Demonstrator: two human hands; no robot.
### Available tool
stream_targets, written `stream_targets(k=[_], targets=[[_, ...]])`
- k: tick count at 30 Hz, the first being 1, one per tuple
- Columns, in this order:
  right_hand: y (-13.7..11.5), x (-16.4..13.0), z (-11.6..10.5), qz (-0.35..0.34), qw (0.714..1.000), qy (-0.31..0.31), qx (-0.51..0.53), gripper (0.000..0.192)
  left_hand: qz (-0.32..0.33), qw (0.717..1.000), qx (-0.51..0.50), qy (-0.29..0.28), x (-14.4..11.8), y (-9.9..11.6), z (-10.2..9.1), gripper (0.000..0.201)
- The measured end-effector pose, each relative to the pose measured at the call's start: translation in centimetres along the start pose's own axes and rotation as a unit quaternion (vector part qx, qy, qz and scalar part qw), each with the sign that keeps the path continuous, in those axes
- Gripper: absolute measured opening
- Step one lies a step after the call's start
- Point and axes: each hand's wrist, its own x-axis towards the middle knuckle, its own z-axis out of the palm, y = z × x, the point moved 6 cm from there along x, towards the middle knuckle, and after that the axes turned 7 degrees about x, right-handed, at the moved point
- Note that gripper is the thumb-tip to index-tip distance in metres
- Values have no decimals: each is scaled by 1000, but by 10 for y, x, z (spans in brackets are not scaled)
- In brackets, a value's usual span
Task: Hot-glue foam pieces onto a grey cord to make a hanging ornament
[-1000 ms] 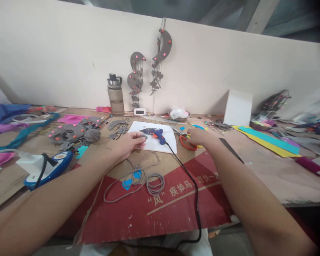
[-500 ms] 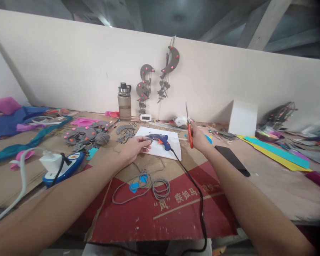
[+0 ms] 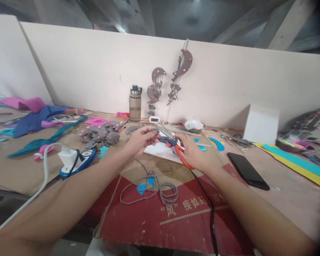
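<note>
My right hand (image 3: pixel 193 153) grips red-handled scissors (image 3: pixel 180 156), their blades open and pointing left toward my left hand (image 3: pixel 141 140). The fingertips of my left hand pinch a small grey piece (image 3: pixel 155 131), lifted off the table, and the scissor blades meet it. Just behind both hands a blue glue gun (image 3: pixel 167 141) lies on a white sheet (image 3: pixel 160 151); its black cord (image 3: pixel 206 199) runs toward me. A loose coil of grey cord (image 3: pixel 160 188) lies on the red cardboard (image 3: pixel 181 217) below my hands.
A black phone (image 3: pixel 248 170) lies right of my right arm. Grey felt shapes and a yarn ball (image 3: pixel 100 134) sit at left, near a blue power strip (image 3: pixel 76 161). A water bottle (image 3: pixel 134 104), a small clock, a bowl (image 3: pixel 194 125) and a white box (image 3: pixel 260 119) line the wall.
My right hand picked the scissors up from the table, raised them, then brought them down and left to the grey piece. My left hand lifted that piece off the white sheet.
</note>
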Motion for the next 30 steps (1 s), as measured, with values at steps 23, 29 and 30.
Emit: stream_targets(k=[23,29,30], targets=[[-2,-4,5,-13,994,12,-112,40,-4,999,35,24,-1,-2,-1,23],[-4,-4,5,-9,993,20,-115,37,-5,999,32,19,-1,-3,-1,25],[-4,-4,5,-7,993,21,-116,37,-6,999,33,19,-1,-3,-1,25]])
